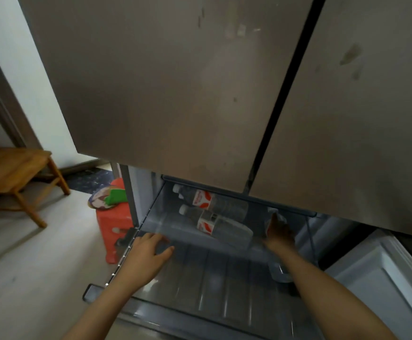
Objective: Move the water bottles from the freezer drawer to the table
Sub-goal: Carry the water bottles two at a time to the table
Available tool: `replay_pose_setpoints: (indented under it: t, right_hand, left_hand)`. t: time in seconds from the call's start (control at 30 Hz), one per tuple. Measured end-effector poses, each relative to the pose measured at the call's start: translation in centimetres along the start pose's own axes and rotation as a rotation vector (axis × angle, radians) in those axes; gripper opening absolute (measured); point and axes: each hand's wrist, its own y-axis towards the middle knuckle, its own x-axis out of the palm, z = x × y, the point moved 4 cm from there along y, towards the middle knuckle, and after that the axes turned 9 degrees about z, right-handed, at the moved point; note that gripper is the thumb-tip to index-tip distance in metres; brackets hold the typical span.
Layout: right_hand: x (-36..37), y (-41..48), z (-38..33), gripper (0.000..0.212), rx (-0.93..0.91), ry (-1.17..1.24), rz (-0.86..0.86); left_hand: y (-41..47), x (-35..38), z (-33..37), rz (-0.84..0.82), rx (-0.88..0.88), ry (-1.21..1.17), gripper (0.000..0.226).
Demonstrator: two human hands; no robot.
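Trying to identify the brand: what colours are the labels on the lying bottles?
White with red markings; the near label shows it best, head view.

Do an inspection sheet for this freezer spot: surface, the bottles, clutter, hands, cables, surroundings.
Surface: freezer drawer pulled open, with a ribbed floor; no table in view.
Job's things: rear bottle and front bottle lie on their sides at the back; a third bottle seems to sit at the right wall, partly hidden by the forearm.
Clutter: nothing seen in the drawer.
Hands: left hand open, fingers spread by the drawer's left edge; right hand reaches in at the right, grip unclear.
Cables: nothing seen.
Surroundings: fridge doors closed above; wooden chair and red stool to the left.
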Motion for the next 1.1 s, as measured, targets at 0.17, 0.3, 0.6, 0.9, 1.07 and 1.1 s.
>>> replay_pose_setpoints:
  t: [0.17,0.3,0.6,0.9,1.07,1.1]
  right_hand:
    - [2.1,1.6,1.0,0.059,0.208,-0.016,-0.008]
    - [2.7,1.2,0.7,0.062,0.310,-0.006,-0.091]
    - [1.3,-7.7,3.7,0.108,0.192,0.480,-0.373]
    - [1.0,-11.8,3.9,0.111,0.141,0.607,-0.403]
    - [0.5,-12.3,3.9,0.103,0.177,0.715,-0.414]
    - [0.4,-12.3,3.9,0.100,0.183,0.729,-0.422]
  left_hand:
    - [1.4,0.8,1.1,-0.057,0.001,0.125,0.045]
    - [2.5,1.6,2.1,-0.094,0.028,0.169,0.037]
    - [9.1,9.1,2.7,-0.200,0.198,0.431,0.058]
    - [12.5,12.0,1.4,-0.193,0.188,0.580,0.083]
    - [11.7,11.4,0.9,-0.160,0.171,0.678,0.087]
    - [11.5,11.2,0.7,-0.170,0.173,0.680,0.090]
